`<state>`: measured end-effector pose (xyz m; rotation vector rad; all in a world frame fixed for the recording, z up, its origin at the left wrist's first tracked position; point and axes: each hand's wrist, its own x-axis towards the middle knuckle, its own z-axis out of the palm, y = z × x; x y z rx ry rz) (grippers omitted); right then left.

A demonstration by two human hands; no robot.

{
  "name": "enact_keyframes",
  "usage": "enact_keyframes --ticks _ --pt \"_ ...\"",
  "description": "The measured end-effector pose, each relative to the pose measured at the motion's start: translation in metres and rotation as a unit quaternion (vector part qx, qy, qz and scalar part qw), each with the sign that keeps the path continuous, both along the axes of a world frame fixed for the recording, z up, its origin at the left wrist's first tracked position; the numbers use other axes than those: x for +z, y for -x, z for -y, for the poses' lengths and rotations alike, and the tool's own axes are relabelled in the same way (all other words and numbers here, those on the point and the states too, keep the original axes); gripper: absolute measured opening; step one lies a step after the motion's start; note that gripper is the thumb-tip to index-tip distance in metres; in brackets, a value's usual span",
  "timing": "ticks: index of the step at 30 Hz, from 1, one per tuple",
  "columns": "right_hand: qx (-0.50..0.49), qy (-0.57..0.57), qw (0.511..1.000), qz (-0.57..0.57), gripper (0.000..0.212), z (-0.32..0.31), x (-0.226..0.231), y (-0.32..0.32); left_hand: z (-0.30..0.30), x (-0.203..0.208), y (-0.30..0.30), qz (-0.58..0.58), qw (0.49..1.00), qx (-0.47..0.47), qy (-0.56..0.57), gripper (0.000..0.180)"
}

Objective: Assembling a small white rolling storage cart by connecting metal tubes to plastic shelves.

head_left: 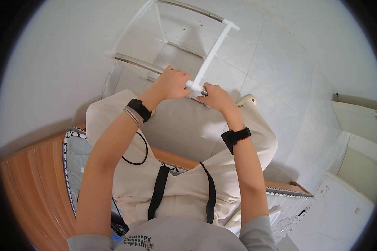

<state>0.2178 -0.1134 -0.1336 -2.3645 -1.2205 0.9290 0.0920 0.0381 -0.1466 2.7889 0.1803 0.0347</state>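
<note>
Shirt [188,230] nearest; I had left hand [172,83] closed round rail [136,62], right hand [217,98] round stub [204,93]; straight alignment at joint [192,85] seemed best.

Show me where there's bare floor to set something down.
Bare floor lies right of the white-and-metal frame, reaching toward the wall; another patch shows between the trouser legs. It's crowded at the frame's near corner, where the left hand and right hand grip.
</note>
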Motion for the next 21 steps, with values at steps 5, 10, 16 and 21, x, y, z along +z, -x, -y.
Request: enact_keyframes --ticks 5,10,16,21 --pt "0.034 0.189 0.976 -0.100 0.032 -0.019 0.000 -0.011 0.002 0.011 -0.008 0.020 0.992 0.030 0.117 0.027" --pt "0.032 0.159 0.980 -0.112 0.035 -0.017 -0.014 -0.012 0.017 0.006 -0.028 0.003 0.992 0.107 0.069 0.038" --pt "0.014 0.140 0.989 -0.045 0.030 0.014 -0.008 -0.018 0.045 -0.004 -0.039 0.052 0.994 0.092 0.040 0.039" --pt "-0.008 0.132 0.990 -0.046 0.030 0.033 -0.006 -0.023 0.056 -0.002 -0.047 0.028 0.996 0.069 0.041 0.043"
